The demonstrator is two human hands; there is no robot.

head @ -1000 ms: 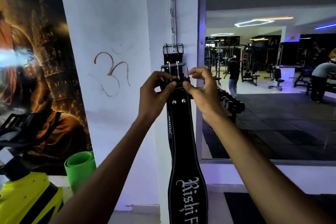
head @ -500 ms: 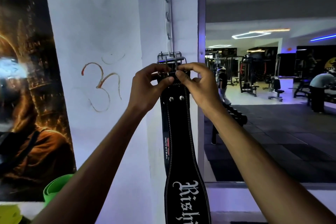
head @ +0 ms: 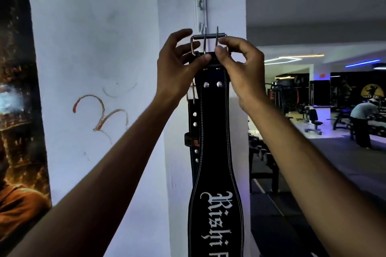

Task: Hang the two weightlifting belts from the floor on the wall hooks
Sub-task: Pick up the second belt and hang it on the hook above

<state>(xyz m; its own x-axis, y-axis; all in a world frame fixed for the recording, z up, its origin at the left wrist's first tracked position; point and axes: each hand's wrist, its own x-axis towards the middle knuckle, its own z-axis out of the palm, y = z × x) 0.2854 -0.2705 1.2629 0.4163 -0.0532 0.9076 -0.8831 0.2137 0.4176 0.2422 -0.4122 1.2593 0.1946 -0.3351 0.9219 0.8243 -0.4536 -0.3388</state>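
Observation:
A black weightlifting belt (head: 215, 152) with white lettering hangs straight down in front of the white pillar. My left hand (head: 177, 67) and my right hand (head: 242, 69) both pinch its top end, just below its steel double-prong buckle (head: 208, 41). The buckle is raised against the lower part of the vertical metal hook rail (head: 201, 12) on the pillar. A second black belt (head: 193, 127) with silver studs hangs behind the first, mostly hidden; only its left edge shows.
The white pillar (head: 179, 152) stands straight ahead with a large dark poster (head: 18, 110) on the wall to the left. To the right a mirror or opening shows the gym floor, benches and a person bending over (head: 363, 117).
Both hands have lifted the belt's buckle higher up the pillar, from the lower belt's buckle level to the hook rail. The view has tilted up and come closer.

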